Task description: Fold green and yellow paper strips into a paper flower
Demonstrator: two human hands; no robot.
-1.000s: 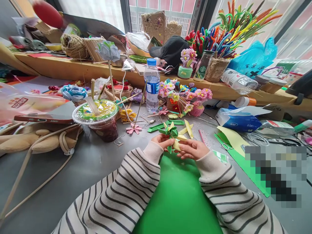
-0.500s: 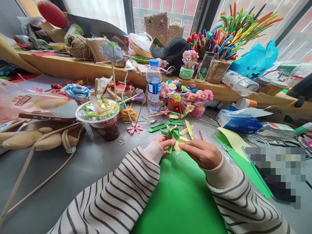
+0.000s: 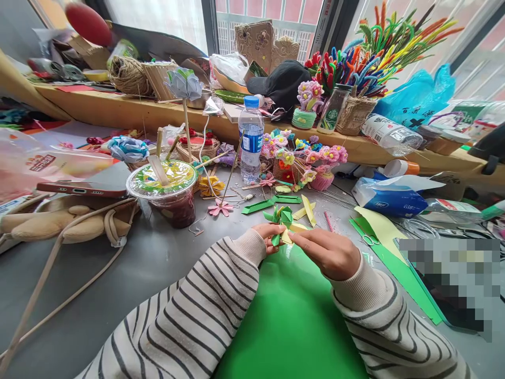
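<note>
Between my hands is a small folded paper piece (image 3: pixel 284 215) with green points and a pale yellow part. My left hand (image 3: pixel 270 235) grips its left side, thumb and fingers pinched together. On the right, my right hand (image 3: pixel 330 250) pinches the yellow paper part (image 3: pixel 298 228) with its fingertips. Just beyond lie crossed yellow folded strips (image 3: pixel 308 210) and green folded strips (image 3: pixel 258 206). A glossy green sheet (image 3: pixel 294 316) spreads below my hands, between the two striped sleeves.
A lidded cup (image 3: pixel 173 208) and pink paper flower (image 3: pixel 220 207) are left of my hands. Behind stands a water bottle (image 3: pixel 251 142). To the right are scissors (image 3: pixel 370 240), green paper (image 3: pixel 410 284), a tissue pack (image 3: pixel 389 197) and a partly blurred device (image 3: pixel 453 295).
The whole view has shifted slightly, so the background objects sit a little further right. Both hands keep their hold on the folded paper, with only slight finger movement.
</note>
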